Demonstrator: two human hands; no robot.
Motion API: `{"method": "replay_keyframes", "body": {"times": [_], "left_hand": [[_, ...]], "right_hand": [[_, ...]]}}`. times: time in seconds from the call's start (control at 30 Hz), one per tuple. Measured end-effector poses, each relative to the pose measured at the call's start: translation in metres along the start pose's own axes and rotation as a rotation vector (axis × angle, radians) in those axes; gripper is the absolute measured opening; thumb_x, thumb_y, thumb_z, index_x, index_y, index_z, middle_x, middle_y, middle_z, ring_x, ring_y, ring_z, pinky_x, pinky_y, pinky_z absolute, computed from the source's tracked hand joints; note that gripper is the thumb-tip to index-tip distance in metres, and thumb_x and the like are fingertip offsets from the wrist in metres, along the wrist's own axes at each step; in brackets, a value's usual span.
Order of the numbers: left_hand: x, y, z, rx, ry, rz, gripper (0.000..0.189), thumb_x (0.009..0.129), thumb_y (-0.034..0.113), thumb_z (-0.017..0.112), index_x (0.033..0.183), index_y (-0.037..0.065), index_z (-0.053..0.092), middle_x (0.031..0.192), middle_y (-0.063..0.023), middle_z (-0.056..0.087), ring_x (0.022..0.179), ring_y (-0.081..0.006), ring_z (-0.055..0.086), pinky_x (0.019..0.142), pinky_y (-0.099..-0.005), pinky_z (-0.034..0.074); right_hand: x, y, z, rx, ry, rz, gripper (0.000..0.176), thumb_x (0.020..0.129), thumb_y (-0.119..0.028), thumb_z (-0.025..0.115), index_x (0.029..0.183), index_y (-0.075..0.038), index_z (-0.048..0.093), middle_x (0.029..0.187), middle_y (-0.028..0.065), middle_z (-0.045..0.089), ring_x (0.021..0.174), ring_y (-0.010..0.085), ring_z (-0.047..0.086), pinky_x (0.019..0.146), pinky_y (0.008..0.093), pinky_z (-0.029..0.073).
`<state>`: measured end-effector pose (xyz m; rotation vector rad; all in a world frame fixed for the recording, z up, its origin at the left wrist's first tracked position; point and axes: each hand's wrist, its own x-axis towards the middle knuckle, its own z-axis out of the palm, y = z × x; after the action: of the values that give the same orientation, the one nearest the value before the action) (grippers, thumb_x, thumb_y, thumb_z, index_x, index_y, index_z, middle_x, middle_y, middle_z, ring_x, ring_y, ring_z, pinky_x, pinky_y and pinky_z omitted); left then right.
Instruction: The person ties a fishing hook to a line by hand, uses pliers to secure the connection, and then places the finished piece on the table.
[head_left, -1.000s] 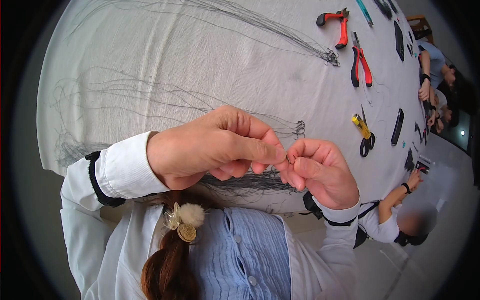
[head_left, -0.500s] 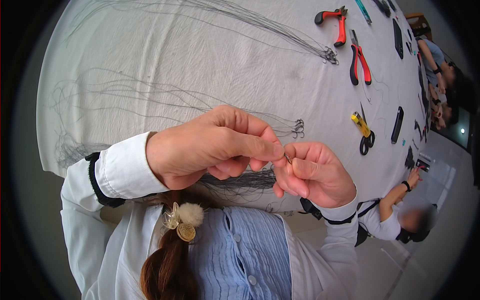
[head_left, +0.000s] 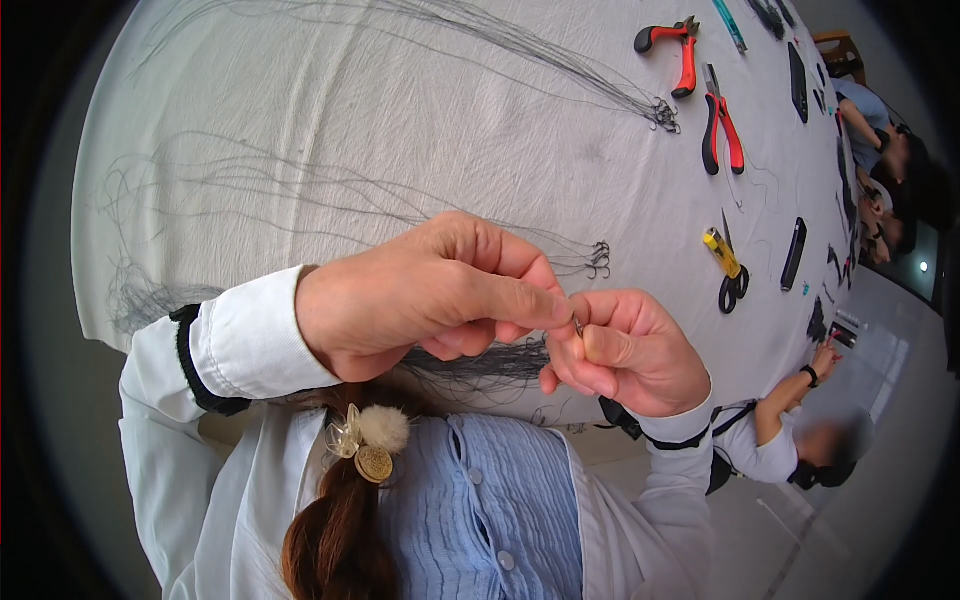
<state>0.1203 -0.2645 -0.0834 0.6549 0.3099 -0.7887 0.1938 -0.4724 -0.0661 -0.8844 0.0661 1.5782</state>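
Observation:
My left hand [head_left: 430, 290] is closed in a pinch, its thumb and forefinger tips meeting my right hand [head_left: 640, 350]. Between the fingertips shows a tiny dark metal piece, apparently a fish hook [head_left: 578, 328], pinched by my right thumb and forefinger. What my left fingertips grip is hidden. Just beyond the hands, a few hooks [head_left: 600, 260] lie on the cloth with thin dark lines trailing left. Below my wrists a thick bundle of dark line [head_left: 490, 362] rests at the table's near edge, partly covered by my left hand.
Farther off on the white cloth [head_left: 400, 110] lies another bunch of hooks [head_left: 664, 115] on lines. To the right are red-handled cutters [head_left: 688, 60], red-handled pliers [head_left: 720, 130], yellow-and-black scissors [head_left: 730, 265] and a black bar-shaped item [head_left: 794, 254]. Other people [head_left: 775, 440] sit around the table.
Both hands keep their pinch at nearly the same spot, with only a slight shift of the fingertips. The view has moved a little.

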Motion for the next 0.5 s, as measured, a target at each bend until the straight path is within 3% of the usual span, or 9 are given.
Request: {"method": "replay_keyframes", "body": {"times": [0.37,0.5], "left_hand": [[-0.0001,0.0008,0.0011,0.051,0.017,0.009,0.007,0.083,0.009,0.061,0.083,0.002,0.062,0.076,-0.0005,0.062,0.051,-0.0002,0.036,0.041,-0.0165,0.023],[-0.0014,0.0012,0.0017,0.059,0.01,0.02,0.006,0.082,0.007,0.06,0.082,0.002,0.062,0.075,-0.0008,0.062,0.05,0.0003,0.036,0.041,-0.0166,0.024]], "right_hand": [[-0.0027,-0.0006,0.0006,-0.048,0.073,-0.024,0.018,0.089,-0.014,0.055,0.094,0.003,0.056,0.069,-0.0002,0.053,0.058,0.0054,0.048,0.077,0.0262,0.044],[-0.0038,-0.0003,-0.0007,-0.095,0.128,-0.076,0.017,0.087,-0.013,0.058,0.092,0.003,0.057,0.071,0.0022,0.056,0.059,0.0059,0.05,0.07,0.0235,0.045]]}}
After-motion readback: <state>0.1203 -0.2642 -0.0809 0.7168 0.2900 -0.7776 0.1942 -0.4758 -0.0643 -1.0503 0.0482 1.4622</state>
